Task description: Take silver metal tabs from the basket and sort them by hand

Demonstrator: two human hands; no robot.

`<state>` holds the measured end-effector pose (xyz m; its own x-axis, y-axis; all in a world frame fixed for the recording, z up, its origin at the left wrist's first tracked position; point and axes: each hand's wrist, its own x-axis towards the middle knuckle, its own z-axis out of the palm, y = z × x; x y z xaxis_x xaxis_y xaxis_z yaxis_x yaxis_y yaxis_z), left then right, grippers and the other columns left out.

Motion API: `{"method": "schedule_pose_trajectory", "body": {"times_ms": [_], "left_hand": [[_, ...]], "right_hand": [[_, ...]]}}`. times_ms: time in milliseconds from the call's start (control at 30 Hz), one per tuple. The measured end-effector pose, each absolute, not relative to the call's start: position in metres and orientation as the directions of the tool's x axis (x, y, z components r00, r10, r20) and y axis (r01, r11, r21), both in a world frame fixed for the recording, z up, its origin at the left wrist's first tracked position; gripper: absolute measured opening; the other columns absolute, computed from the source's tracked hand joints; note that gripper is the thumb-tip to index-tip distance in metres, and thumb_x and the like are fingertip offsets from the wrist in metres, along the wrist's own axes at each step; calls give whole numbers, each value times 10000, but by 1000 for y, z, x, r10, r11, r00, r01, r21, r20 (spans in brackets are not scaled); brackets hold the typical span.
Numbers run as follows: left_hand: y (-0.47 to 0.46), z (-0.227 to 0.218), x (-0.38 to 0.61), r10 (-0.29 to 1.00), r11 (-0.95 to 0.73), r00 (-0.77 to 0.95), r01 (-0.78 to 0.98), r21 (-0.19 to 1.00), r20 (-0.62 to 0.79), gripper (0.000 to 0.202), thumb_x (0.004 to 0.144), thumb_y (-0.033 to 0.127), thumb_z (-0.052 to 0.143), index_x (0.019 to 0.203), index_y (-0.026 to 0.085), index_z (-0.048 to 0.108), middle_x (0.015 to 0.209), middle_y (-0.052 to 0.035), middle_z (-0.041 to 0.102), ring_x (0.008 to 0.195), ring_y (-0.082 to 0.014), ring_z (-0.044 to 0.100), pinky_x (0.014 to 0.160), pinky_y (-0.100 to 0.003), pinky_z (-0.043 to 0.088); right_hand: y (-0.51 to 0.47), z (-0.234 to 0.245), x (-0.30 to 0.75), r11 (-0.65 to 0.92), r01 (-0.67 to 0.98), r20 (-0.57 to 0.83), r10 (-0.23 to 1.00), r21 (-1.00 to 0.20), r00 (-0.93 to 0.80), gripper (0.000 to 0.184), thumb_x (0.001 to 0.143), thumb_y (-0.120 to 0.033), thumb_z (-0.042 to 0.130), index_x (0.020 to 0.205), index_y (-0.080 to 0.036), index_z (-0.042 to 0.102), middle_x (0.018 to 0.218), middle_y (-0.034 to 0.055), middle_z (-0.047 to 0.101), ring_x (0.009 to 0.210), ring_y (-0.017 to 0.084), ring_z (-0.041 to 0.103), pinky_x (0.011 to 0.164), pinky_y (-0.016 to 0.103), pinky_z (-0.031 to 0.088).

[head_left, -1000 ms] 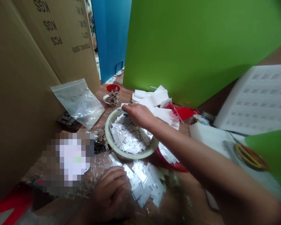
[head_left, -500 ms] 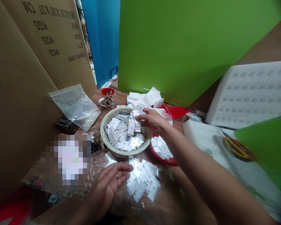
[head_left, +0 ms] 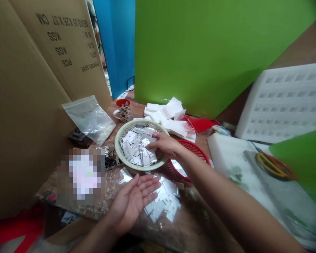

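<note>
Plates [head_left: 143, 154] sit pinched in your right hand [head_left: 164, 144] over the bowl [head_left: 119, 140]; left hand [head_left: 133, 202] waits flat, fingers spread, for the handover.

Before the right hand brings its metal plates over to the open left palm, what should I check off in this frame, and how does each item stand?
1. Right hand has plates pinched: ok, a small bunch of metal plates sits at its fingertips over the cream basket.
2. Left hand ready to receive: ok, palm up, fingers spread, nothing in it.
3. Path between the hands free: ok, only the basket rim lies between them.
4. Grip firm enough that no plate slips: cannot tell.
5. Loose pile of plates on the table kept apart from the left palm: not ok, the fingertips overlap its edge.
6. Red basket out of the way: ok, it lies under the right forearm.
</note>
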<state>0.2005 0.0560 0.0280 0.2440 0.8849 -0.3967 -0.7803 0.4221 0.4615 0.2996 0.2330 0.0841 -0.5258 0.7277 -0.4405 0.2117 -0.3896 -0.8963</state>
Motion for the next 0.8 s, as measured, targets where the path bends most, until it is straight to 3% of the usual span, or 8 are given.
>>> {"method": "schedule_pose_trajectory", "body": {"times_ms": [100, 200, 233, 267, 333, 467, 633, 800], "left_hand": [[48, 25, 196, 897, 419, 161, -610, 672, -412, 384, 904, 435, 473, 1077, 130, 629, 1194, -180, 648, 1111, -282, 617, 969, -466, 463], [28, 16, 171, 970, 164, -177, -17, 986, -164, 224, 857, 316, 585, 1006, 166, 659, 996, -122, 696, 925, -238, 651, 828, -412, 515], [18, 11, 157, 960, 5, -272, 274, 962, 72, 187, 841, 257, 603, 1000, 186, 670, 995, -103, 687, 947, -229, 628, 853, -406, 497], [8, 6, 141, 895, -148, -282, 541, 828, 345, 186, 816, 200, 620, 991, 206, 682, 1003, -89, 676, 985, -233, 600, 890, -420, 470], [-12, -4, 106, 761, -180, -188, 858, 481, 621, 293, 765, 116, 647, 1039, 218, 674, 1038, -87, 646, 1021, -249, 556, 939, -465, 418], [-38, -22, 55, 759, -70, -58, 983, 169, 649, 364, 763, 116, 650, 1116, 197, 628, 1221, -150, 552, 1182, -348, 461, 1007, -603, 319], [-39, -37, 40, 834, -101, -8, 981, 167, 552, 451, 793, 131, 621, 1233, 186, 540, 1397, -191, 393, 1318, -409, 328, 1027, -651, 293], [-36, -40, 39, 837, -131, 20, 978, 165, 547, 444, 782, 126, 640, 1213, 190, 550, 1416, -181, 373, 1332, -420, 310, 1037, -673, 266]], "right_hand": [[235, 83, 298, -386, 232, -448, 707, -893, -547, 282, 626, 12, 651, 841, -169, 670, 695, -3, 701, 608, 144, 653, 542, 226, 535], [238, 80, 297, -389, 243, -455, 690, -889, -563, 301, 620, 18, 660, 862, -160, 673, 691, 2, 704, 581, 127, 642, 502, 190, 510], [238, 79, 297, -393, 244, -459, 682, -887, -570, 315, 621, 17, 663, 882, -160, 671, 699, 7, 709, 582, 127, 644, 499, 186, 509], [238, 78, 297, -398, 241, -460, 674, -885, -577, 330, 625, 12, 665, 906, -161, 668, 709, 12, 713, 585, 129, 648, 498, 186, 511], [239, 77, 298, -417, 232, -468, 655, -879, -594, 366, 631, -2, 669, 957, -168, 659, 733, 22, 723, 600, 141, 661, 515, 203, 529], [239, 75, 298, -487, 206, -501, 615, -849, -609, 422, 626, -15, 683, 1009, -188, 650, 762, 34, 731, 622, 169, 680, 559, 254, 566], [239, 74, 299, -504, 197, -508, 610, -841, -609, 429, 622, -24, 699, 1014, -193, 650, 747, 37, 723, 619, 177, 681, 554, 267, 573], [242, 72, 301, -487, 212, -498, 589, -847, -637, 427, 625, -39, 718, 1011, -207, 642, 689, 8, 693, 583, 162, 659, 574, 292, 580]]}}
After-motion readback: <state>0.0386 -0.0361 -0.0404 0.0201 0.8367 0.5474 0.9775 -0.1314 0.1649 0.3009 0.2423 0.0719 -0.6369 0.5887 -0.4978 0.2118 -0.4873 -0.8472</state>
